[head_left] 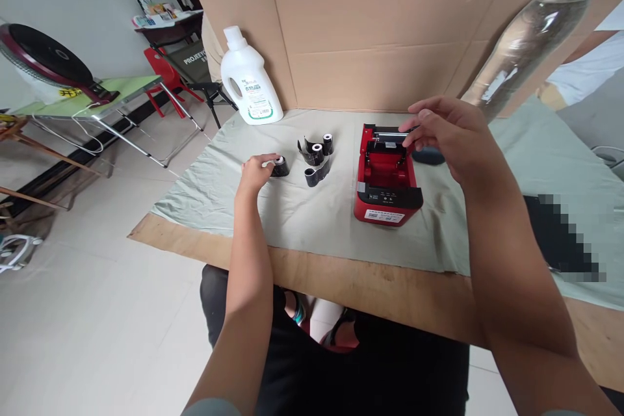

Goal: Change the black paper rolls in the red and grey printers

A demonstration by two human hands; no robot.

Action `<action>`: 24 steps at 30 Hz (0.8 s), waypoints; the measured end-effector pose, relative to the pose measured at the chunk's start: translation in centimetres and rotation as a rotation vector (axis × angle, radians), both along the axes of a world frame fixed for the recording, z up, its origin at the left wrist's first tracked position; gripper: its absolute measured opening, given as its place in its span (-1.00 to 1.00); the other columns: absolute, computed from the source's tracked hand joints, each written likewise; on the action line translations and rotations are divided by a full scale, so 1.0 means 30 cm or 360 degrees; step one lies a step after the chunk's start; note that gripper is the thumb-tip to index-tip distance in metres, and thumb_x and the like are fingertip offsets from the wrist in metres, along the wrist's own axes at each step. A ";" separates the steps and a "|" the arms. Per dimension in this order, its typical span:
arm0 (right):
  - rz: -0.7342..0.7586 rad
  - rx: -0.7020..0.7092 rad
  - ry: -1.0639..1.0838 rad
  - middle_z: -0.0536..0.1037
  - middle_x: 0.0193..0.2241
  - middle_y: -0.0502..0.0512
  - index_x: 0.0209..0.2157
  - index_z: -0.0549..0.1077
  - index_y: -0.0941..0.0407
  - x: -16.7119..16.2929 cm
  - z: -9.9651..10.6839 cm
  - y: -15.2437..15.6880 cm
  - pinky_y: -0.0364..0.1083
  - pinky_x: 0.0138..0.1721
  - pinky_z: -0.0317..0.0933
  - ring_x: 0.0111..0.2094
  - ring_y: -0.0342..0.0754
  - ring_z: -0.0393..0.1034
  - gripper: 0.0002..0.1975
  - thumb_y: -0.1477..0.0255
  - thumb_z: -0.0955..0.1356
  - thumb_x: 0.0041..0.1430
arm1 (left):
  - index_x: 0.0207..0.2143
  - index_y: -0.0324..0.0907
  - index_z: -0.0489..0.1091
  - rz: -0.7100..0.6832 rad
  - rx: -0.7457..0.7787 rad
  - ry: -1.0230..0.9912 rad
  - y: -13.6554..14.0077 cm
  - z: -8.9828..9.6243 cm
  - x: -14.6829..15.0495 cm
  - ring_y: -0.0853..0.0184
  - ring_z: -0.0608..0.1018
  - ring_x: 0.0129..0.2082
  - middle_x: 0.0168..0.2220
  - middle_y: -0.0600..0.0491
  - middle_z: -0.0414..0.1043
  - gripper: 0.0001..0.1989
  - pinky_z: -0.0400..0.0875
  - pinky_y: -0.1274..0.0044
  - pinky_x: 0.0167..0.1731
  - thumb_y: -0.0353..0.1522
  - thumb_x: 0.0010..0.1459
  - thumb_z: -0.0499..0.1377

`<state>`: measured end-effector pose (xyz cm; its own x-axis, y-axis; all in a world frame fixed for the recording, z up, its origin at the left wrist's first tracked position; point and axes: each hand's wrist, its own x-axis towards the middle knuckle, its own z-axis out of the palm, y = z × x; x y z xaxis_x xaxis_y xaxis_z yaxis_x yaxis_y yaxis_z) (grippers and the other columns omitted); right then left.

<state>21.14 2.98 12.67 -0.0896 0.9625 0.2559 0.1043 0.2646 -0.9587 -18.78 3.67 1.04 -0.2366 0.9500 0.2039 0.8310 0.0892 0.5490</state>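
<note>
A red and black label printer sits on the cloth with its cover raised and its hollow bay exposed. My right hand hovers at the printer's back right corner, fingers apart beside the raised cover; whether the fingertips touch it I cannot tell. To the left, my left hand has its thumb and fingers around a small black roll with a white core, which stands on the cloth. Between the hands are more black rolls: one with a loose curling strip, one behind it, and an unwound black strip.
A white detergent bottle stands at the back left against a cardboard panel. A large clear bottle of liquid is at the back right. A dark flat object, partly pixelated, lies right of my right arm. The wooden table edge runs along the front.
</note>
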 end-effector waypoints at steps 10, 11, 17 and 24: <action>0.0001 -0.0008 0.0015 0.61 -0.39 0.03 -0.24 0.51 0.14 -0.008 0.002 -0.009 -0.17 -0.49 0.20 -0.51 -0.20 0.47 -0.83 0.59 0.29 0.38 | -0.11 -0.05 0.64 0.0211 -0.0118 0.0009 -0.006 0.011 -0.010 0.11 0.65 -0.11 -0.25 0.00 0.67 -0.68 0.46 0.42 -0.13 -0.18 0.08 0.31; 0.0005 -0.0011 0.0014 0.61 -0.39 0.03 -0.24 0.51 0.14 -0.009 0.002 -0.009 -0.17 -0.49 0.20 -0.51 -0.20 0.46 -0.83 0.59 0.29 0.38 | -0.14 -0.05 0.63 0.0236 -0.0134 0.0019 -0.008 0.012 -0.009 0.10 0.64 -0.12 -0.26 0.00 0.66 -0.69 0.46 0.41 -0.14 -0.19 0.06 0.33; 0.0016 0.0020 -0.0052 0.62 -0.37 0.04 -0.26 0.52 0.10 -0.013 -0.012 -0.003 -0.15 -0.46 0.22 -0.48 -0.19 0.46 -0.89 0.51 0.35 0.35 | -0.20 -0.10 0.52 0.0228 0.0285 -0.0284 0.011 0.020 0.018 0.25 0.64 -0.29 -0.19 0.03 0.61 -0.74 0.53 0.42 -0.15 -0.34 -0.01 0.34; 0.0174 0.0168 -0.0465 0.67 -0.29 0.05 -0.27 0.61 -0.03 -0.016 -0.052 -0.003 0.02 -0.23 0.42 -0.34 -0.02 0.50 -0.93 0.31 0.44 0.25 | -0.09 -0.09 0.44 -0.0172 0.0920 -0.2004 0.041 0.038 0.299 0.32 0.69 -0.18 -0.15 0.02 0.60 -0.54 0.63 0.53 -0.12 0.00 0.10 0.37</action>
<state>20.66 2.89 11.10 -0.2751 0.9128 0.3019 0.3362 0.3856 -0.8592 -9.82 4.90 2.17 -0.4840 0.8302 0.2768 -0.2568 -0.4371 0.8620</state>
